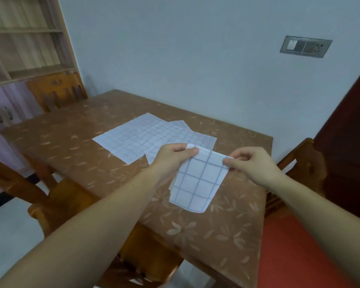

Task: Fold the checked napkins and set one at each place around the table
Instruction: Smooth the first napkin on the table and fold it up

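Fingers of both hands, left hand (170, 155) and right hand (252, 163), pinch a folded checked napkin (197, 183); no lettering readable.

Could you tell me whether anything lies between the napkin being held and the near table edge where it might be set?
Nothing visible does. The folded blue-checked white napkin hangs from the left hand and right hand over bare brown leaf-patterned tablecloth; the unfolded checked napkins lie farther back.

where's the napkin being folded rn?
Head view, centre-right: the folded napkin hangs between the left hand and right hand, above the table's near corner.
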{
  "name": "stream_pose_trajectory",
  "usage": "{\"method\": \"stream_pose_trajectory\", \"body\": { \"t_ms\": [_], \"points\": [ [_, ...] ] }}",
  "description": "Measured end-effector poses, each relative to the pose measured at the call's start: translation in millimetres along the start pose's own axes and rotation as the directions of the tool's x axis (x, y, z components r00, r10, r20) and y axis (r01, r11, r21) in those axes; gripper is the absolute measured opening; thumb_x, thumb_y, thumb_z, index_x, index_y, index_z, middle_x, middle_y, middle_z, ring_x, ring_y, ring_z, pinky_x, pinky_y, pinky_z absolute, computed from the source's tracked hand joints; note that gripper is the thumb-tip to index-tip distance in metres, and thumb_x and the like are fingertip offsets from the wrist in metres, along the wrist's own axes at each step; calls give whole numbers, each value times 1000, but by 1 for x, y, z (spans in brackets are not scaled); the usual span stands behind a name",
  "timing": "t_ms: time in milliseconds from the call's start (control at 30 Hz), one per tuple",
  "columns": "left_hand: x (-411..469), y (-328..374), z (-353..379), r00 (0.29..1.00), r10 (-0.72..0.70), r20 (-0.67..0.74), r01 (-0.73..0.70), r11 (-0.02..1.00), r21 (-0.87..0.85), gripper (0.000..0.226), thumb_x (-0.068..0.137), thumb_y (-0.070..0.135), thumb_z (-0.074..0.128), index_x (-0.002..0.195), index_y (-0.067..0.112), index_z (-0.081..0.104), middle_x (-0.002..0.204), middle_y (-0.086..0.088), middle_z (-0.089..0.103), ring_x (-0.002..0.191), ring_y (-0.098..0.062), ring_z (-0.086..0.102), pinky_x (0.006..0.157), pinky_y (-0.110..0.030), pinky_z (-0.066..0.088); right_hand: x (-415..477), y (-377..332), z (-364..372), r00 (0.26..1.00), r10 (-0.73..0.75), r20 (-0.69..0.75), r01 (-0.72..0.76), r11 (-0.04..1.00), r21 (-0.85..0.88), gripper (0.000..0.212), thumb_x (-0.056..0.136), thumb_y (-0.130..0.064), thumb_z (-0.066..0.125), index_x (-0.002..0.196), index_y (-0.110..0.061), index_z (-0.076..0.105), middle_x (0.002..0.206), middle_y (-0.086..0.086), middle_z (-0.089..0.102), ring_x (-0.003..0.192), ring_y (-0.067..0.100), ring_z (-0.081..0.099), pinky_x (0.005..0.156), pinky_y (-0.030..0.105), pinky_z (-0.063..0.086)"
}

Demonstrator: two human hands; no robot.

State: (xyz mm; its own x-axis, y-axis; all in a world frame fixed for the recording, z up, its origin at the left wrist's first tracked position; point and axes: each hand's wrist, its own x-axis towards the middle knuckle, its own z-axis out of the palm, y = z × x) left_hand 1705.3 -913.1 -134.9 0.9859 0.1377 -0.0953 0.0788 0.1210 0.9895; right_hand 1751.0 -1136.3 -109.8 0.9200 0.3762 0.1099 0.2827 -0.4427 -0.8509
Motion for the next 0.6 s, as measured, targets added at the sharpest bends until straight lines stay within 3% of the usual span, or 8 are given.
{"method": "stream_pose_trajectory", "body": {
  "t_ms": [100, 233, 300, 433, 500, 600],
  "points": [
    [0, 0, -1, 1000, 10, -16, -10, 1000, -1, 10, 83, 21, 74, 86, 12, 76, 89, -7, 76, 84, -22, 72, 79, -37, 57, 0, -4, -2, 1000, 1, -24, 0, 999, 44, 9, 81, -17, 76, 76, -9, 77, 65, -1, 73, 61, 2, 65, 64, 13, 49],
    [-3, 1, -1, 997, 47, -63, -51, 997, -62, 15, 86, 27, 71, 84, 12, 73, 78, -2, 71, 71, -16, 68, 60, -26, 54, 1, -7, -6, 1000, -16, 7, 15, 995, 96, 8, 84, -12, 72, 81, -15, 78, 79, -1, 76, 75, 7, 69, 69, 17, 53],
    [-6, 2, -2, 999, 38, -37, -41, 997, -70, 18, 89, 30, 67, 88, 13, 72, 79, -1, 72, 71, -14, 68, 59, -25, 54, 4, -9, -8, 1000, 13, 19, -15, 989, 144, 9, 86, -14, 70, 86, -15, 78, 86, 1, 77, 83, 12, 69, 75, 24, 56],
    [-9, -4, 4, 998, -2, 58, -4, 995, 98, 19, 87, 27, 70, 93, 10, 75, 92, -5, 77, 82, -17, 73, 69, -26, 58, 4, -13, -5, 980, 191, 58, -197, 879, 435, 17, 95, -21, 58, 96, -12, 73, 91, 4, 74, 75, 10, 69, 65, 22, 54],
    [-8, -7, 11, 999, 15, 28, -18, 997, 81, 18, 87, 27, 70, 88, 11, 76, 86, -3, 77, 77, -16, 73, 65, -24, 58, -1, -10, 0, 955, 245, 164, -295, 772, 563, 27, 97, -29, 52, 107, -11, 70, 100, 6, 74, 87, 15, 72, 76, 30, 55],
    [-3, -5, 18, 992, 84, -90, -78, 995, 66, 21, 89, 31, 68, 74, 17, 74, 71, 6, 74, 65, -9, 70, 56, -20, 53, -13, -1, 11, 912, 268, 310, -388, 807, 445, 30, 95, -28, 56, 112, -7, 69, 106, 8, 75, 98, 21, 71, 79, 30, 55]
  ]
}}
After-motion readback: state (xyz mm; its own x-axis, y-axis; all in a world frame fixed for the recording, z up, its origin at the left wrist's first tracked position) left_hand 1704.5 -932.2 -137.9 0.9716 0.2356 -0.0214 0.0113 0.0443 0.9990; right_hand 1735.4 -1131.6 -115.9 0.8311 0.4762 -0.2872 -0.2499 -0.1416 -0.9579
